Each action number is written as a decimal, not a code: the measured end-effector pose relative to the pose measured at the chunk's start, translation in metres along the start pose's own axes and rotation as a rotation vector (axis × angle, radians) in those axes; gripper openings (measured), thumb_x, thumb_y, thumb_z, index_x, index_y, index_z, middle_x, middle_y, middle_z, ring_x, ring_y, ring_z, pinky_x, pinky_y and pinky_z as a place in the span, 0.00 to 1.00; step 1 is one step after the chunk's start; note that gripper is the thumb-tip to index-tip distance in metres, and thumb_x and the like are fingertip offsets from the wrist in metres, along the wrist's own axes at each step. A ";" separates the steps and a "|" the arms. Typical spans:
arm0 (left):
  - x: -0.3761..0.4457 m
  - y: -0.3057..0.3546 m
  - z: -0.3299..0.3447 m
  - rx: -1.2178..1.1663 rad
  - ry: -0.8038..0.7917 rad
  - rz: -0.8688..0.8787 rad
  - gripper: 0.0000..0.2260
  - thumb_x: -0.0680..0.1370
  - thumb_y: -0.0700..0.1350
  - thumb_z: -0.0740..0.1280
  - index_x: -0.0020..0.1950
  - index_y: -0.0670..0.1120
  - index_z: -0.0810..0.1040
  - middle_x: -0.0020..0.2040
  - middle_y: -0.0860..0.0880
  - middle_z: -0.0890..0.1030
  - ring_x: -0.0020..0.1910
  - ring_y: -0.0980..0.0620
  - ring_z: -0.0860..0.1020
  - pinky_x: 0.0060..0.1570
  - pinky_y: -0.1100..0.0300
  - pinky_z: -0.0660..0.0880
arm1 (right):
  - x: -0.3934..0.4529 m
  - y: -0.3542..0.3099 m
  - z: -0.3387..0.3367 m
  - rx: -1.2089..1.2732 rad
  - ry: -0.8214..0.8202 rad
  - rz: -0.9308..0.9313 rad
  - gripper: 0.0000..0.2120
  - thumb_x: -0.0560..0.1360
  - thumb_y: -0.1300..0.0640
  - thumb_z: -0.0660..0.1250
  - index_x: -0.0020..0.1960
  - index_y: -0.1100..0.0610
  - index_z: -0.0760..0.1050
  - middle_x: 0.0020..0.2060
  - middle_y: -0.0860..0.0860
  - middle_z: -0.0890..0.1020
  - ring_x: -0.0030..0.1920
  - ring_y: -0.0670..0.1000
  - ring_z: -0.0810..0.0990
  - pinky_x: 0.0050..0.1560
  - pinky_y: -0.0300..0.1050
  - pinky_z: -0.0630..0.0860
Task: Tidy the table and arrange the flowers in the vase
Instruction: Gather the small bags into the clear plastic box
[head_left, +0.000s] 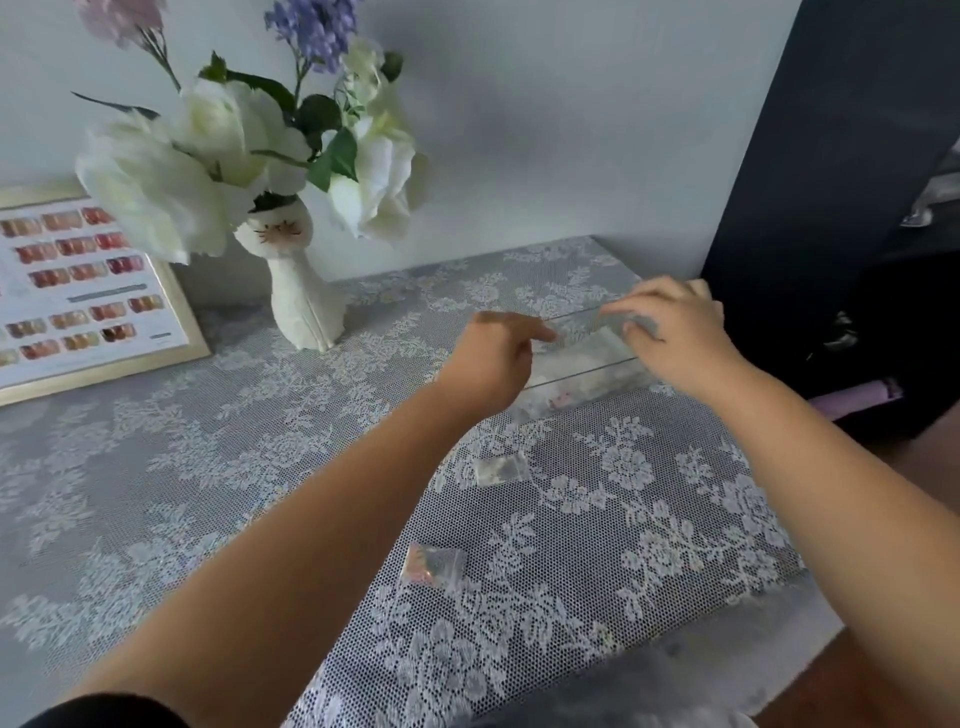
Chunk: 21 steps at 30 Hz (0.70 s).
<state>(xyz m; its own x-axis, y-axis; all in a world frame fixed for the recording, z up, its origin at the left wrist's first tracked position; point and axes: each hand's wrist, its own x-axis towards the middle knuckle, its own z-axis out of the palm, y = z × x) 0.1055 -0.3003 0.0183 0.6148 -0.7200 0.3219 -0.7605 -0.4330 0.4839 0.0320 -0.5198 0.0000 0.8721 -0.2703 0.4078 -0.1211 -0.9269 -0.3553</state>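
A white cat-shaped vase (306, 306) stands at the back of the table and holds white, purple and pink flowers (234, 150). At the back right lies a clear plastic box (582, 364) with small items inside. My left hand (493, 358) grips the box's left end with curled fingers. At the right end, my right hand (675, 327) pinches the lid's edge. Two small clear bags lie on the lace cloth, one (500, 467) near the box and one (434, 564) closer to me.
A framed nail colour chart (78, 291) leans against the wall at the left. White lace cloth (208, 467) covers the table. A dark cabinet (831, 208) stands just right of the table. The table's front right corner (810, 613) is near my right forearm.
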 end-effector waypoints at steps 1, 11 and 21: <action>-0.005 -0.002 -0.005 0.008 0.011 0.014 0.16 0.78 0.32 0.59 0.61 0.41 0.81 0.65 0.41 0.78 0.62 0.47 0.77 0.64 0.57 0.71 | -0.007 -0.006 -0.001 0.044 0.063 -0.029 0.13 0.77 0.57 0.63 0.58 0.45 0.80 0.57 0.47 0.77 0.57 0.55 0.67 0.55 0.48 0.59; -0.126 -0.059 -0.078 0.127 -0.462 -0.083 0.21 0.75 0.62 0.65 0.65 0.57 0.75 0.63 0.56 0.76 0.60 0.61 0.74 0.64 0.57 0.70 | -0.068 -0.079 0.024 0.229 -0.418 -0.240 0.13 0.75 0.50 0.64 0.59 0.46 0.77 0.52 0.44 0.77 0.52 0.46 0.76 0.59 0.48 0.73; -0.211 -0.083 -0.088 0.172 -0.434 -0.298 0.30 0.64 0.75 0.62 0.64 0.67 0.69 0.67 0.62 0.65 0.68 0.56 0.61 0.71 0.45 0.63 | -0.078 -0.097 0.053 0.094 -0.470 -0.165 0.20 0.70 0.42 0.68 0.62 0.42 0.74 0.55 0.40 0.71 0.57 0.43 0.67 0.56 0.43 0.62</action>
<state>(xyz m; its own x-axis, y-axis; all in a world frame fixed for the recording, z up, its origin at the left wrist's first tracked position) 0.0574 -0.0648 -0.0176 0.6937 -0.6944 -0.1912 -0.6124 -0.7084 0.3508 0.0011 -0.3949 -0.0421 0.9978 0.0438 0.0499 0.0602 -0.9140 -0.4012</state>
